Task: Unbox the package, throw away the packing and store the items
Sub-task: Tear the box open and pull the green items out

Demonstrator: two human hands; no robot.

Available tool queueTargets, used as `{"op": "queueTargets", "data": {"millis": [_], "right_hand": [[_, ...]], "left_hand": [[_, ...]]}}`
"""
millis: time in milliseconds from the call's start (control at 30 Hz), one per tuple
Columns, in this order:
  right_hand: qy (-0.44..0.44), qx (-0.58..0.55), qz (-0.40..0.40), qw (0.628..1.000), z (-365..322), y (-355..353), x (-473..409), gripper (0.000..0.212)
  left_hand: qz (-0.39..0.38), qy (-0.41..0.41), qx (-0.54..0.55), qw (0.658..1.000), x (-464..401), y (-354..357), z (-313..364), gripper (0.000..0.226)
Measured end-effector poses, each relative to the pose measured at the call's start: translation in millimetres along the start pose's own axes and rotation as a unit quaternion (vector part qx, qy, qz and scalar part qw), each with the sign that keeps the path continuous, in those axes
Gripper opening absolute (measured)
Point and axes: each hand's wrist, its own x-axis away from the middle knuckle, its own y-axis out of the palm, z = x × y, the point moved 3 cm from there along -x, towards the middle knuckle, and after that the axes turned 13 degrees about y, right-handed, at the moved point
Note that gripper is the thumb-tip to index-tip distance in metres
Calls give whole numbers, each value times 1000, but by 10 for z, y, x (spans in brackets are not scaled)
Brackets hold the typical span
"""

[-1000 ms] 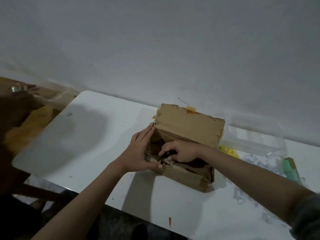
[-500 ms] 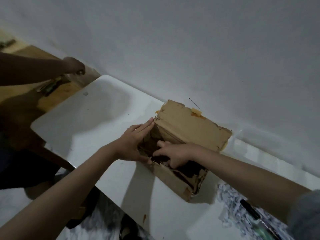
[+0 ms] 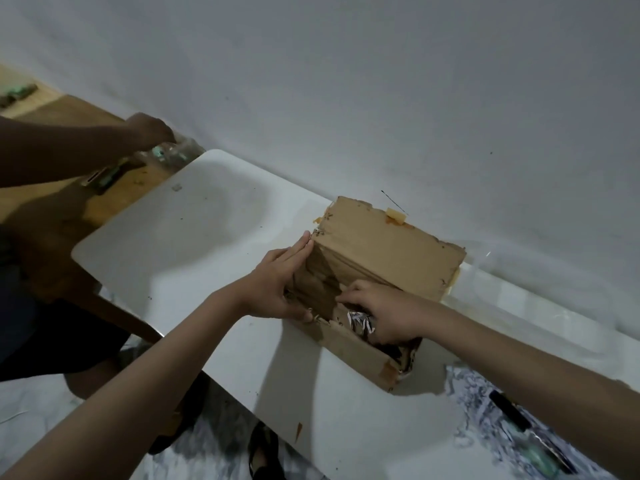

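Both hands at the open cardboard box [image 3: 377, 251] on the white table [image 3: 194, 237].
Right hand [image 3: 388, 317] reaches inside, fingertips hidden among crinkled silvery packing [image 3: 360, 322], grip unclear; left hand [image 3: 277, 289], fingers straight, braces the box's end.

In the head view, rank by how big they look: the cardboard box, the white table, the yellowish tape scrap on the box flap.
1. white table
2. cardboard box
3. tape scrap
No close calls here; the gaps are plain.
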Motion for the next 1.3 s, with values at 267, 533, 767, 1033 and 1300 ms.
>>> {"op": "queueTargets", "data": {"millis": [267, 533, 767, 1033, 1300], "right_hand": [[-27, 39, 78, 996, -51, 140, 21, 68], [-8, -53, 118, 992, -6, 64, -20, 32], [-114, 12, 19, 993, -164, 105, -72, 60], [-98, -31, 70, 992, -40, 50, -164, 9], [-3, -121, 26, 992, 31, -148, -2, 43]], "left_hand": [[29, 20, -12, 999, 32, 49, 7, 122], [45, 29, -8, 999, 50, 72, -6, 118], [43, 26, -8, 999, 51, 73, 10, 122], [43, 25, -11, 999, 74, 54, 55, 118], [49, 18, -7, 999, 80, 67, 44, 117]]}}
